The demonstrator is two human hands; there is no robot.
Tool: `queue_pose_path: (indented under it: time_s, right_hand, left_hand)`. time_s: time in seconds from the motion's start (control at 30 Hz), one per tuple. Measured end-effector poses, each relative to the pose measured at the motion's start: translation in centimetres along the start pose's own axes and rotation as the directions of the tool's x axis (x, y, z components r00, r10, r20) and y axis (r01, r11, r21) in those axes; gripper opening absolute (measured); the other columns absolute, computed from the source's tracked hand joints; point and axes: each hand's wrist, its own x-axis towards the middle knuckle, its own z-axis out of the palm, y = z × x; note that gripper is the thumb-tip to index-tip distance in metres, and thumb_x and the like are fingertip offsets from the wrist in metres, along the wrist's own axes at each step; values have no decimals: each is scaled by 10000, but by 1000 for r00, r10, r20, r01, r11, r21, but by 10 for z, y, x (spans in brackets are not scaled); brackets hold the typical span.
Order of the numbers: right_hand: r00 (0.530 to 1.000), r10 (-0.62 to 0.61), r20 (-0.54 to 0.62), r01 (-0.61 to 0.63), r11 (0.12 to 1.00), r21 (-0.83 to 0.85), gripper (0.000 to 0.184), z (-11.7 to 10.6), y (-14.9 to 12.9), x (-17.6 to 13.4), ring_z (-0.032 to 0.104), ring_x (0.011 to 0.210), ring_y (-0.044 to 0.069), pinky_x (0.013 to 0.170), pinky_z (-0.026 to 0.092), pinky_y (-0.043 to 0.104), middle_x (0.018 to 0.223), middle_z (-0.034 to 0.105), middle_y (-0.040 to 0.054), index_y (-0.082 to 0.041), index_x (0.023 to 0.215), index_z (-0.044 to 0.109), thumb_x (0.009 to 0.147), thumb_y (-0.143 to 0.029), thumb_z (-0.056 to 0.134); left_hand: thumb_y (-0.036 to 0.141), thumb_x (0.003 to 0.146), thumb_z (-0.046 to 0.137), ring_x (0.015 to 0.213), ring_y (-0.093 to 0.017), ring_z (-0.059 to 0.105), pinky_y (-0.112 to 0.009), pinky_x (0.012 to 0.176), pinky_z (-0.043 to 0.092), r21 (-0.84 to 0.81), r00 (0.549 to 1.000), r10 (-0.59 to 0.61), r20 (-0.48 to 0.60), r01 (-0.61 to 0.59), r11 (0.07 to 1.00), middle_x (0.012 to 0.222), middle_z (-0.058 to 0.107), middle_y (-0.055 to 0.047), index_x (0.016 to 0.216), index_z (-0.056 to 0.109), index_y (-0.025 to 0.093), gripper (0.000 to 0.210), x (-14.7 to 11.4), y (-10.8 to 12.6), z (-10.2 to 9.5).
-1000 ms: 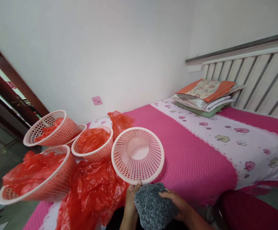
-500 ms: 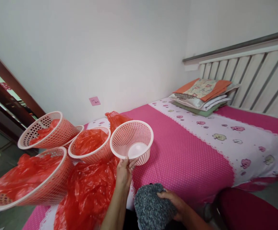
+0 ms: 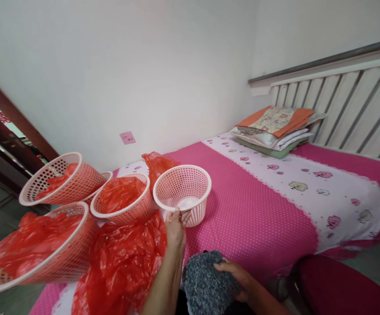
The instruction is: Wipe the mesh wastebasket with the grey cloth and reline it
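Left hand (image 3: pixel 177 229) grips the round pink plastic basket (image 3: pixel 197 213), moved inward from the pink-sheeted bed (image 3: pixel 258 210) edge; right hand (image 3: pixel 238 276) alone clutches fluffy grey fabric (image 3: pixel 208 284).

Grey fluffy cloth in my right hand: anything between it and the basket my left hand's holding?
Partly: your left hand, thumb on the basket's near rim. To the right of that hand, nothing visible stands between the grey fluffy cloth and the basket; only pink bedspread shows there.

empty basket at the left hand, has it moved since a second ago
Yes: the empty basket has moved forward, closer to the pink wall card.
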Motion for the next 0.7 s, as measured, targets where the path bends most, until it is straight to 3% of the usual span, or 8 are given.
queue_pose_path:
  time_s: [0.3, 0.47, 0.57, 0.7]
  right_hand:
    - [999, 1, 43, -2, 1000, 15, 430, 4, -3, -3, 790, 989, 287, 1079, 500, 438, 896, 837, 115, -130, 1101, 790, 749, -365, 864]
    - [999, 7, 40, -8, 1000, 29, 403, 6, -4, -3, 789, 1009, 288, 1098, 489, 443, 916, 841, 116, -130, 1066, 795, 746, -359, 876]
    - [1000, 2, 19, -3, 999, 50, 382, 6, -4, -3, 787, 1029, 284, 1115, 478, 441, 940, 842, 118, -137, 1044, 791, 763, -379, 881]
    - [999, -10, -33, 12, 997, 75, 444, 13, -4, -3, 764, 1110, 309, 1123, 475, 448, 990, 837, 129, -137, 1047, 780, 760, -457, 890]
  left_hand:
    - [201, 970, 616, 714, -193, 813, -402, 916, 633, 1, 993, 48, -108, -48, 999, 754, 805, -16, 954, 556, 213, 64, -2, -15, 14]
    - [341, 932, 718, 861, -259, 828, -442, 949, 620, 57, 999, -3, -44, 5, 998, 814, 817, -76, 909, 577, 203, 199, -5, -14, 11]
    - [487, 833, 816, 926, -335, 820, -502, 944, 615, 140, 998, -61, -22, 63, 988, 854, 827, -164, 874, 636, 166, 370, -15, -5, -14]
    - [651, 647, 902, 1103, -388, 771, -558, 1078, 539, 319, 995, -57, -80, 80, 944, 970, 839, -174, 870, 730, 154, 571, -46, 3, -81]
